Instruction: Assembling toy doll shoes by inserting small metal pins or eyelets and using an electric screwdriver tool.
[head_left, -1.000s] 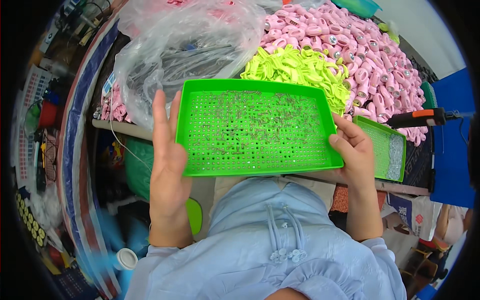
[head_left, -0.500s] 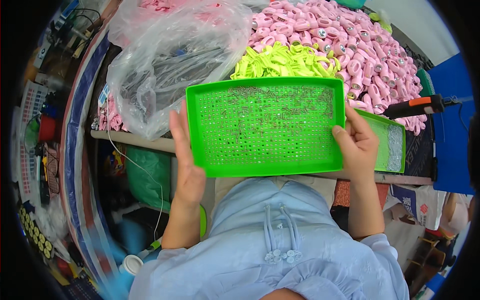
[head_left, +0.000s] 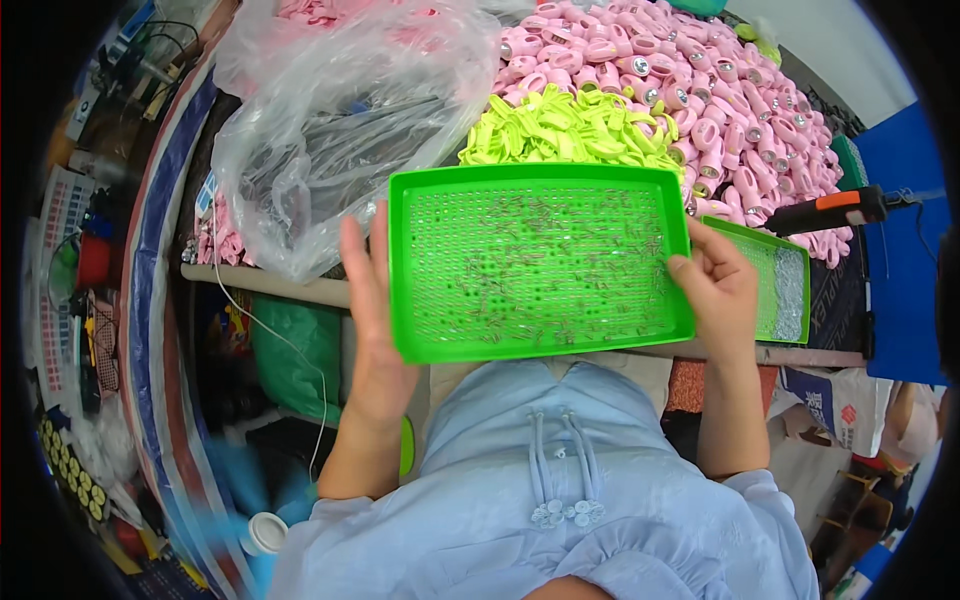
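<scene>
A bright green rectangular tray [head_left: 540, 349] with a perforated floor is held up in front of my body. Scattered over its floor are many small, thin metal pieces [head_left: 520, 290] that look like screws or pins, too blurred to tell. At the tray's right end, my right hand [head_left: 722, 285] grips the rim, thumb on top and fingers curled behind. Alongside the left end is my left hand [head_left: 375, 310], its fingers stretched upward and its palm at the tray's wall.
Behind the tray lie a yellow-green heap of strap-like parts [head_left: 565, 128] and a pile of pink flashlight-like bodies [head_left: 735, 130]. Clear plastic bags [head_left: 350, 150] cover the back left. A second green tray [head_left: 740, 232] and a black-and-orange tool [head_left: 830, 212] are at right.
The tray has shifted slightly right and down at its left end. The small metal pieces, earlier mostly along the far side, have spread across the floor. My right hand keeps its grip.
</scene>
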